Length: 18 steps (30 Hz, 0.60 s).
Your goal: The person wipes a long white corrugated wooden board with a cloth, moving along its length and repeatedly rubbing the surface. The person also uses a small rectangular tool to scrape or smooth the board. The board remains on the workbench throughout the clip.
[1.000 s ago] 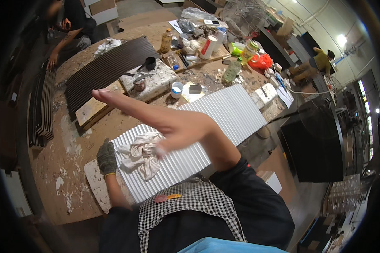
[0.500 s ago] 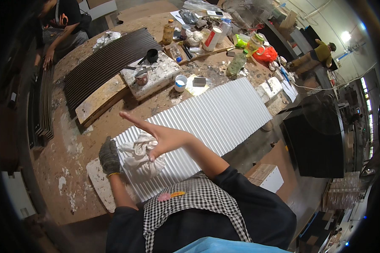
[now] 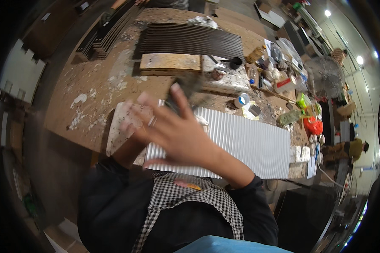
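Observation:
My right hand (image 3: 177, 135), bare with a ring on one finger, is spread open above the left end of a white ribbed panel (image 3: 249, 139). It passes in front of my left forearm. Beyond it, my left hand (image 3: 185, 93), in a dark work glove, is smeared by motion over the panel's far left corner; its fingers cannot be made out. A bit of white cloth (image 3: 203, 122) shows on the panel beside my right hand, which hides most of it. Under the panel's left end lies a paint-spotted white block (image 3: 116, 133).
Beyond stand a wooden block (image 3: 170, 62), a dark ribbed panel (image 3: 190, 40), a paint-stained white block (image 3: 223, 84) and a white cup (image 3: 241, 100). Bottles, bags and a red bag (image 3: 313, 125) crowd the right side. Another person's hands are at stacked dark strips (image 3: 114, 31), far left.
My view has turned, so the panel lies more level. My gloved left hand has left the panel's left edge and crossed behind my right hand, which now spreads over the cloth area.

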### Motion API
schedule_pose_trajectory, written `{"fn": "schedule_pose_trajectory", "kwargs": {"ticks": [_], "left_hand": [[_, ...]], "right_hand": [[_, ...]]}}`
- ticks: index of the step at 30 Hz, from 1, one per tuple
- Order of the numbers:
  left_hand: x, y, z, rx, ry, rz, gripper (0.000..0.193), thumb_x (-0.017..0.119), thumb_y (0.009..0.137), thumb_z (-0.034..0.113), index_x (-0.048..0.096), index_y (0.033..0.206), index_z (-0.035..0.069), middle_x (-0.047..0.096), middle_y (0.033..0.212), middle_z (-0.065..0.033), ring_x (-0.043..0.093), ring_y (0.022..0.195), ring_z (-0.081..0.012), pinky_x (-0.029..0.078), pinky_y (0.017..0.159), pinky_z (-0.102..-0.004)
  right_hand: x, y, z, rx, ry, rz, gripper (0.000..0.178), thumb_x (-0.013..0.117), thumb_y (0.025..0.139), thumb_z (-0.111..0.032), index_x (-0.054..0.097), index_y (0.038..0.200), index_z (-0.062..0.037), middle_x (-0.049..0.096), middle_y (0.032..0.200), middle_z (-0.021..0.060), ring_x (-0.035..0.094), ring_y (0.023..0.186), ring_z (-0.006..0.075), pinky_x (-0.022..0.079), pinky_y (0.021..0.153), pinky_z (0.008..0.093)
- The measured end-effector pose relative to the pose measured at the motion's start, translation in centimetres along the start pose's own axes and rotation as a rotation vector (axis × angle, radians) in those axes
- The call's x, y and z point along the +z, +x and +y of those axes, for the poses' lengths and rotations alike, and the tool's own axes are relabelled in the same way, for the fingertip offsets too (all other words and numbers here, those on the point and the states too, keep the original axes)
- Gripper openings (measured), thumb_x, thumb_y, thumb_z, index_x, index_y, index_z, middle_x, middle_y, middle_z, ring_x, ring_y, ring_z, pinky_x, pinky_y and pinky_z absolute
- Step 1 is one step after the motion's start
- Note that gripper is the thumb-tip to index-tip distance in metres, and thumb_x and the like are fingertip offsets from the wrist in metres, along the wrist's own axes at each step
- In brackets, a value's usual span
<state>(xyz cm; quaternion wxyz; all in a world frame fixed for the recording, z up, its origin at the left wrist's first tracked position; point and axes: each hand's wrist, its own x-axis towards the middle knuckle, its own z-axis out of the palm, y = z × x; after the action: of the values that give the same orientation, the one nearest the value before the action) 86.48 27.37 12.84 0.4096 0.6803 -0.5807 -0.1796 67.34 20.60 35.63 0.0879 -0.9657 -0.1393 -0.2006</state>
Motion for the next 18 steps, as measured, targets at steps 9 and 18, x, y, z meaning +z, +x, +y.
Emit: {"fn": "schedule_pose_trajectory", "kwargs": {"ticks": [9,18], "left_hand": [[-17.5,-6.3,12.3,0.289,0.538,-0.002,0.106,0.059,0.090,0.081,0.030,0.169,0.018,0.013,0.177,-0.0209,0.006,0.164,-0.0401,0.004,0.132,-0.0558],[-20.7,-11.5,20.3,0.071,0.585,-0.173,0.120,0.053,0.075,0.095,0.028,0.170,0.025,0.007,0.178,-0.0211,-0.003,0.163,-0.0463,0.002,0.130,-0.0653]], "right_hand": [[-8.5,-21.0,4.0,0.646,-0.091,-0.195,0.119,0.077,0.069,-0.081,0.040,0.165,-0.0216,0.026,0.175,0.0160,0.005,0.164,0.0425,-0.004,0.128,0.0667],[-11.0,-21.9,-1.0,0.423,0.882,-0.227,0.135,0.087,0.074,-0.067,0.008,0.173,-0.0191,0.018,0.177,0.0172,0.005,0.163,0.0466,0.002,0.129,0.0641]]}}
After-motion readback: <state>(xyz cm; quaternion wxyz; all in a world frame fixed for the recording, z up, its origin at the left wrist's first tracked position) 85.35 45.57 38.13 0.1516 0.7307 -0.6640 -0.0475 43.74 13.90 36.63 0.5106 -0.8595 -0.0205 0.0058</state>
